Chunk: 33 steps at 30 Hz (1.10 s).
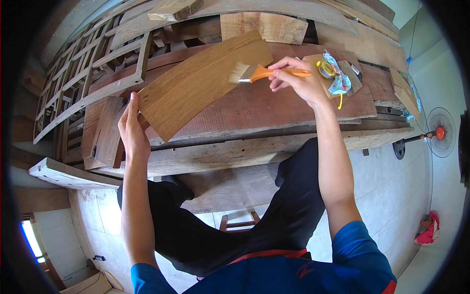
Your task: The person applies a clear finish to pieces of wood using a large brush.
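A flat brown wooden board is held tilted above the workbench, its left end gripped by my left hand, with the thumb and fingers at its edge. My right hand pinches the orange handle of a paintbrush. The pale bristles point left and lie over the right part of the board; whether they touch it is hard to tell. Beneath the board is a reddish wooden plank on the bench.
Right of my right hand lie a yellow tape roll and a blue wrapper. A slatted wooden frame stands at the left. Wood pieces lie behind. A fan is at the far right.
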Motion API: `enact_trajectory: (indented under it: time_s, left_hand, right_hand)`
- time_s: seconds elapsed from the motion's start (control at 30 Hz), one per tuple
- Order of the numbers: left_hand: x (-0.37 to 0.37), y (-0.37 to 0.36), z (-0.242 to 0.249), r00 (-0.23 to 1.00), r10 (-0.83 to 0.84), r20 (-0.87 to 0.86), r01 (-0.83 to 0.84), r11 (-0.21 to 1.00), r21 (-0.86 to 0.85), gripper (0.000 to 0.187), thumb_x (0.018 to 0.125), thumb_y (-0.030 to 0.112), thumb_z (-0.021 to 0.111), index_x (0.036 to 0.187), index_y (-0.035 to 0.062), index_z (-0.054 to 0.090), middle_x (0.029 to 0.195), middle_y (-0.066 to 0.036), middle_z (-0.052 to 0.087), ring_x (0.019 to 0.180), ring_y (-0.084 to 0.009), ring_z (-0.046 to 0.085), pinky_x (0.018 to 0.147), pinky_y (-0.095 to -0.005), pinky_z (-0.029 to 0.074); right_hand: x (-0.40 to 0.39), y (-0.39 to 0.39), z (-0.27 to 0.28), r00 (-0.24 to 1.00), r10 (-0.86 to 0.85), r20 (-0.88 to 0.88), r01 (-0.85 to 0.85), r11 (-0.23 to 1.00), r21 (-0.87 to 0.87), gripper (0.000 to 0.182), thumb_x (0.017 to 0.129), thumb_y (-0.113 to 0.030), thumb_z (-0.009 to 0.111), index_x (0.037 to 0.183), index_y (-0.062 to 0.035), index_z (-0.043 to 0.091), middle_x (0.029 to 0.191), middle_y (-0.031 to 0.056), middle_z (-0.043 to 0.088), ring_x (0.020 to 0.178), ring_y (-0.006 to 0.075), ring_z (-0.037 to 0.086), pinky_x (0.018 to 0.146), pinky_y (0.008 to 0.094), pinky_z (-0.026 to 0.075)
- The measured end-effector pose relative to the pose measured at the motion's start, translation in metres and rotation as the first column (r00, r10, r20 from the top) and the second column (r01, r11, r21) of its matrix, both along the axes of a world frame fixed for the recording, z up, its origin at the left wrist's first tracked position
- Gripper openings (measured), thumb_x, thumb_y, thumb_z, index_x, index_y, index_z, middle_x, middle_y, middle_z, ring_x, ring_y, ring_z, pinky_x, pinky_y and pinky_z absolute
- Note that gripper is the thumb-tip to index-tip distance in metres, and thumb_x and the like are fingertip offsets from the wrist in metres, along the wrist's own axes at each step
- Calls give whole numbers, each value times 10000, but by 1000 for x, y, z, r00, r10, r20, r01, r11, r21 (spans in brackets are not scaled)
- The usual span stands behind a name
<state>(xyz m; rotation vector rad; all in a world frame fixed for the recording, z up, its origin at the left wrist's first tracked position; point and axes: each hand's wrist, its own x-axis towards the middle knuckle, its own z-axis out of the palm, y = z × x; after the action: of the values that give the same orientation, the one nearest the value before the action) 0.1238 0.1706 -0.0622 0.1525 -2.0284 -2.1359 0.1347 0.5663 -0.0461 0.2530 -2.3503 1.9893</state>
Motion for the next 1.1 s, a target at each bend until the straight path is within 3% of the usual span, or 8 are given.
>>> enact_trajectory:
  time_s: [0.1, 0.33, 0.5, 0.6, 0.77, 0.9, 1.0, 1.1]
  left_hand:
    - [0, -1, -2, 1000, 0, -11, 0, 1000, 0, 543, 966, 491, 589, 1153, -11, 679, 1039, -100, 686, 947, -158, 661, 850, -337, 507]
    - [-1, -2, -3, 1000, 15, -14, -15, 1000, -17, 555, 965, 492, 589, 1172, -15, 675, 1028, -101, 688, 945, -163, 663, 863, -340, 506]
    - [1, 1, -2, 999, 6, -34, -7, 999, -36, 554, 965, 493, 588, 1171, -13, 679, 1021, -96, 690, 960, -163, 659, 877, -345, 503]
    - [1, 1, 0, 998, -2, -55, 0, 999, -41, 541, 963, 491, 592, 1160, -4, 688, 1015, -87, 689, 953, -152, 650, 879, -346, 501]
    - [1, 1, -3, 996, 3, -85, -8, 998, -56, 531, 961, 493, 595, 1153, 8, 697, 999, -72, 687, 928, -133, 632, 881, -346, 494]
    - [1, 0, -3, 996, -16, -91, 11, 999, -46, 541, 955, 504, 598, 1153, 11, 699, 994, -69, 686, 952, -132, 621, 892, -356, 487]
    - [0, -2, -4, 996, -10, -87, 6, 999, -52, 546, 954, 512, 593, 1163, 18, 701, 994, -69, 686, 964, -134, 615, 896, -366, 484]
    - [1, -1, -4, 995, -18, -99, 12, 998, -61, 550, 957, 516, 586, 1174, 24, 701, 995, -69, 686, 969, -138, 611, 899, -371, 481]
  right_hand:
    - [-7, -3, -8, 969, -180, -168, 185, 983, 14, 211, 988, -131, 584, 1141, -4, 654, 991, 127, 689, 861, 180, 694, 711, 317, 608]
    - [-2, 9, -2, 999, 15, 33, -18, 996, 93, 221, 993, -153, 579, 1148, -18, 660, 1006, 128, 706, 868, 169, 692, 699, 295, 590]
    - [-10, 2, -9, 899, -377, -224, 422, 882, 209, 203, 951, -201, 660, 1091, -59, 693, 930, 79, 721, 815, 117, 689, 601, 233, 552]
    - [-15, 23, -16, 985, -165, -46, 171, 943, 286, 209, 959, -222, 652, 1060, -43, 693, 873, 66, 720, 774, 108, 688, 572, 220, 529]
    - [-19, 14, -18, 935, -327, -139, 338, 939, 62, 249, 980, -248, 623, 1041, -16, 688, 877, 73, 722, 774, 101, 683, 566, 221, 524]
    - [-18, 14, -15, 915, -347, -206, 386, 902, 195, 277, 991, -264, 599, 1038, -9, 696, 881, 84, 718, 759, 109, 682, 554, 222, 526]
    - [-16, 28, -16, 983, -162, 89, 145, 974, 175, 286, 994, -258, 590, 1029, 5, 696, 886, 102, 714, 743, 126, 688, 545, 232, 530]
    - [-18, 20, -14, 945, -328, 17, 328, 945, 6, 307, 994, -253, 590, 1052, 36, 675, 885, 129, 707, 758, 153, 701, 577, 253, 561]
